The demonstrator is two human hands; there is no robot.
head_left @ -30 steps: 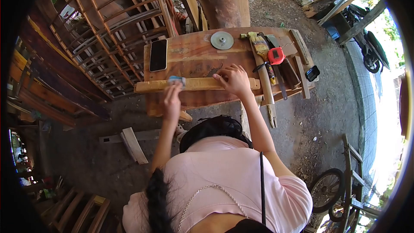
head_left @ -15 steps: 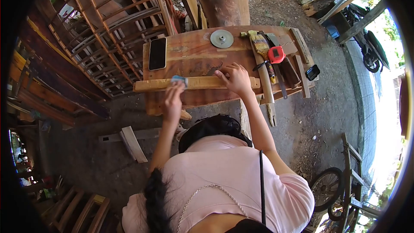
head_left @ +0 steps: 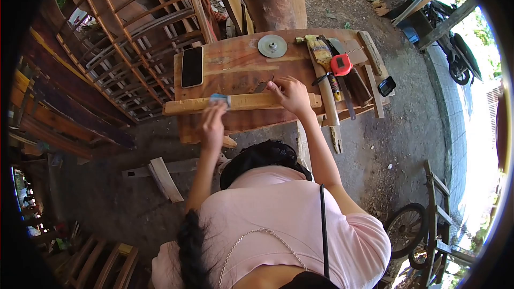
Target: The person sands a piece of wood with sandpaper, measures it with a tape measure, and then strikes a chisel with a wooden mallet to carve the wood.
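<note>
A long wooden bar (head_left: 251, 101) lies along the near side of the wooden table (head_left: 225, 72). My left hand (head_left: 213, 115) presses a small bluish sheet (head_left: 220, 98) onto the bar's left part, its fingers bent over it. Around the bar's right part my right hand (head_left: 292, 95) is closed, thumb on the far side and the fingers' undersides hidden. A black phone (head_left: 193, 67) and a round metal disc (head_left: 272, 46) rest on the table beyond the bar.
At the table's right lie a red tape measure (head_left: 341, 65), a hammer (head_left: 321, 56), wood strips and a small black case (head_left: 386, 86). A wooden lattice (head_left: 134, 27) leans at the left. A wooden post (head_left: 273, 0) stands behind the table. Wood pieces (head_left: 165, 180) lie on the floor.
The view has shifted slightly. My left hand and the bluish sheet remain at nearly the same part of the bar, and my right hand keeps its place.
</note>
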